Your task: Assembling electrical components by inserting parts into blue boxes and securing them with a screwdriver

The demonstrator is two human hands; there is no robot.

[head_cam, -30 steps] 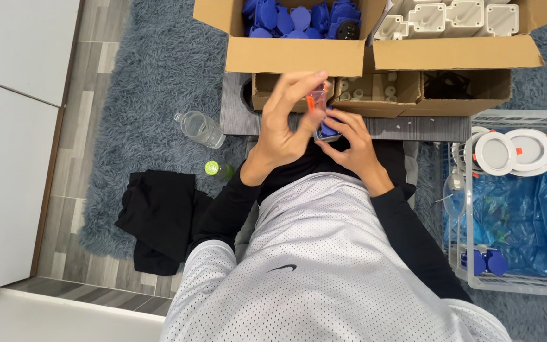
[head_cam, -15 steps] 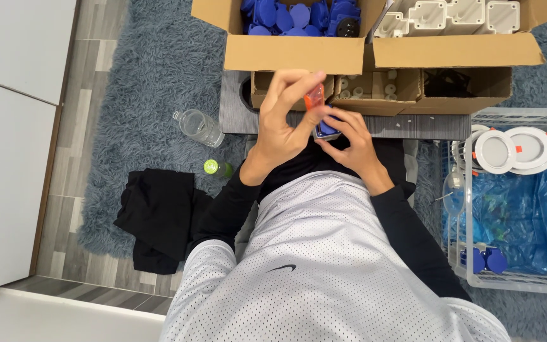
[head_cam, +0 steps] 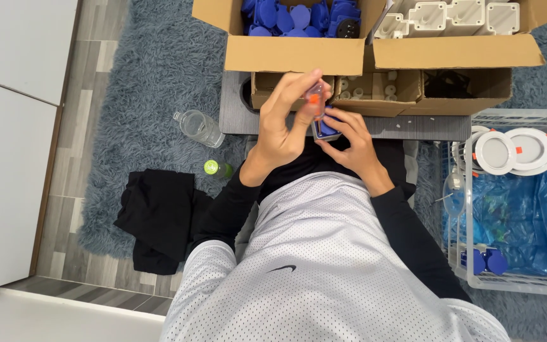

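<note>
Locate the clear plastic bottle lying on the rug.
In the head view, the clear plastic bottle lies on the grey rug, left of the person's left hand, above the green-capped bottle.

We grip a screwdriver [head_cam: 315, 101] in our left hand [head_cam: 284, 126]; our right hand [head_cam: 349, 142] holds a blue socket [head_cam: 326, 128].

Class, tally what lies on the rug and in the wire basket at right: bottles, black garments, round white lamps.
Bottles: 2, one clear, one green-capped
Black garments: 1
Round white lamps: 2, and
Total: 5
</note>
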